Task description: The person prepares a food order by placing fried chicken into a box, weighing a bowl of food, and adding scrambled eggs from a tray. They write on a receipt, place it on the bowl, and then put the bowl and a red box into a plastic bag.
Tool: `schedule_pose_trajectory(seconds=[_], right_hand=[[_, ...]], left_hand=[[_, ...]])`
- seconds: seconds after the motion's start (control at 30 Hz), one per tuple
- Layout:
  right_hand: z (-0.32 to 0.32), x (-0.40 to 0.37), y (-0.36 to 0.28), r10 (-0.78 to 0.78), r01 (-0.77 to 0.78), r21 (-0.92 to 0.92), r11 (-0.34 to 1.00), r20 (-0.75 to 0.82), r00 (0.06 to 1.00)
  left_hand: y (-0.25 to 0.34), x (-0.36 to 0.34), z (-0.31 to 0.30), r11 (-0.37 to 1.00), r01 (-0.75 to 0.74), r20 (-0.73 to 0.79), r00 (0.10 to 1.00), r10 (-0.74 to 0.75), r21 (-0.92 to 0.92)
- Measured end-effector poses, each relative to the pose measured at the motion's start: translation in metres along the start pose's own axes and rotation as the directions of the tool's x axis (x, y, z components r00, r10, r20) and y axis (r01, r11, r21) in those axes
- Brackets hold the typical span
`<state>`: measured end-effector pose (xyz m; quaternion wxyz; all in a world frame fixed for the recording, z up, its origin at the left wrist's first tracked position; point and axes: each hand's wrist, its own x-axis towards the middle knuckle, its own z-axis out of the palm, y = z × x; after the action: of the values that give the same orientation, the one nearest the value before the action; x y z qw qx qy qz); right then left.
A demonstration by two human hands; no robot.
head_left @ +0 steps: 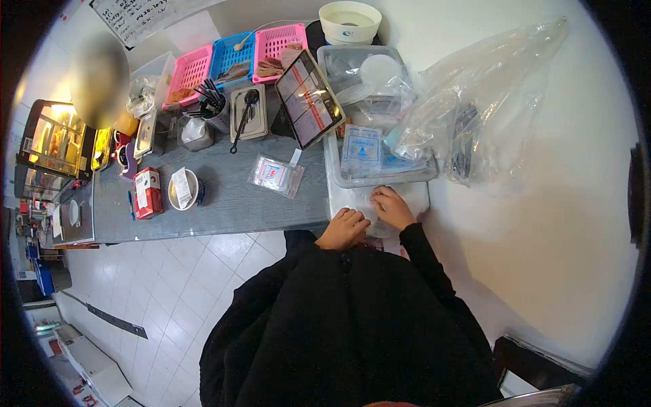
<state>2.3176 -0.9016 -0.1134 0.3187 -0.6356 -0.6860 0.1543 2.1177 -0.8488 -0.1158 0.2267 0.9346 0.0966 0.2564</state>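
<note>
My left hand (344, 229) is closed, with its fingers curled, near the front edge of the counter. Just to its right, my right hand (393, 207) has its fingertips pinched together. Thin clear plastic (383, 230), which looks like a bag, lies between and below both hands, and their fingers seem to grip it. Its outline is hard to make out against the white surface. Beyond the hands stands a clear plastic bin (386, 182) holding blue-printed packets (361, 150). A similar packet with blue and red print (277, 175) lies on the grey counter to the left.
A tablet (308, 100) leans behind the packet. Pink (192, 74) and blue baskets (232, 57) line the wall. A large clear bag (495, 102) hangs at right. Leftward are a paper cup (183, 190), a red box (148, 194) and a lit food display case (57, 139).
</note>
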Motion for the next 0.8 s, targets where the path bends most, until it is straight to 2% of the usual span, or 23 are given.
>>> schedule_pose_trajectory(seconds=[0.03,0.1,0.2,0.3,0.4,0.5,0.6,0.67,0.7,0.8], right_hand=[[0.001,0.004,0.001,0.075,-0.071,-0.029,0.997,0.141,0.987],[0.002,0.013,0.002,0.224,-0.193,-0.117,0.974,0.399,0.889],[0.007,0.021,0.009,0.179,-0.109,-0.189,0.976,0.406,0.896],[0.020,0.018,0.014,0.015,0.045,-0.208,0.977,0.280,0.960],[0.029,0.010,0.018,-0.056,0.071,-0.122,0.990,0.122,0.991],[0.030,0.006,0.020,0.047,-0.048,-0.030,0.998,-0.008,0.999],[0.022,0.003,0.016,0.286,-0.283,0.102,0.954,-0.017,0.958],[0.024,0.000,0.017,0.300,-0.273,0.230,0.934,-0.093,0.949],[0.027,-0.001,0.017,0.311,-0.263,0.293,0.919,-0.131,0.941],[0.034,-0.006,0.017,0.310,-0.256,0.249,0.934,-0.212,0.927]], left_hand=[[0.003,0.004,-0.004,1.000,-0.005,-0.011,1.000,0.005,-0.006],[0.004,0.005,-0.002,0.999,-0.035,-0.017,0.999,0.035,-0.005],[0.001,0.004,0.007,0.995,-0.095,-0.016,0.995,0.096,0.031],[0.001,0.003,0.007,0.991,-0.111,-0.009,0.994,0.112,0.073],[0.001,0.004,0.005,0.995,-0.086,0.018,0.996,0.085,0.048],[0.002,0.005,0.001,0.998,-0.058,0.020,0.998,0.057,0.020],[0.004,0.010,-0.002,0.999,-0.043,0.032,0.999,0.043,0.004],[0.002,0.014,-0.001,0.998,-0.057,0.051,0.997,0.055,0.028],[0.000,0.015,0.003,0.998,-0.010,0.061,0.998,0.007,0.064],[-0.016,0.013,0.032,0.974,0.095,0.107,0.987,-0.119,0.207]])
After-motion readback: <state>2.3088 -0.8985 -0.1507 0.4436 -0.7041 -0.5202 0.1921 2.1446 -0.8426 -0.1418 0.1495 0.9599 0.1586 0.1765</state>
